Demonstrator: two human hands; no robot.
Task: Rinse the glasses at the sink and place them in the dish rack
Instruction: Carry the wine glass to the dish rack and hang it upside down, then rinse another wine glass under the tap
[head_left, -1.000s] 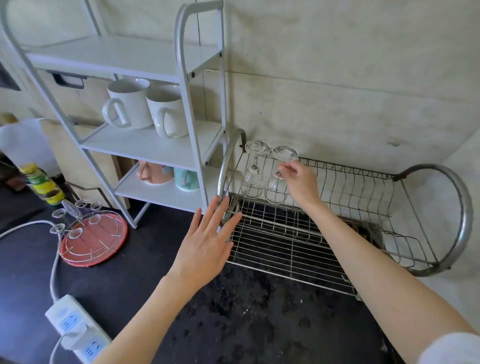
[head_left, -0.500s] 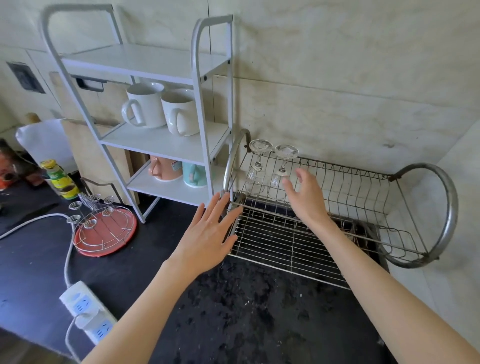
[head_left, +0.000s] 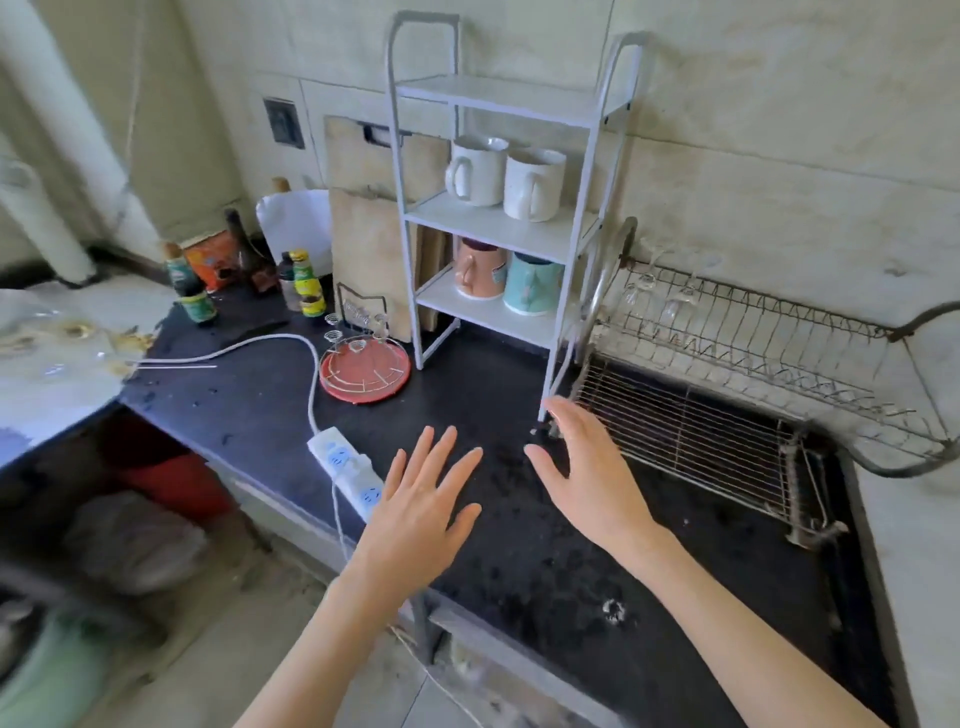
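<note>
Two clear stemmed glasses (head_left: 655, 287) stand upside down at the back left corner of the metal dish rack (head_left: 753, 364) on the right of the black counter. Motion blur makes them faint. My left hand (head_left: 421, 514) hovers over the counter with fingers spread and straight, holding nothing. My right hand (head_left: 587, 467) is beside it, fingers relaxed and empty, just off the rack's front left corner. No sink shows in this view.
A white shelf unit (head_left: 498, 228) with several mugs stands left of the rack. A red round tray (head_left: 364, 370), a white power strip (head_left: 345, 470) with its cable, bottles (head_left: 304, 283) and cutting boards (head_left: 371, 270) sit further left. The counter's front edge runs under my forearms.
My right hand let go of the second glass in the rack and pulled back toward me. The view swung left and back, and both hands now hover over the counter.
</note>
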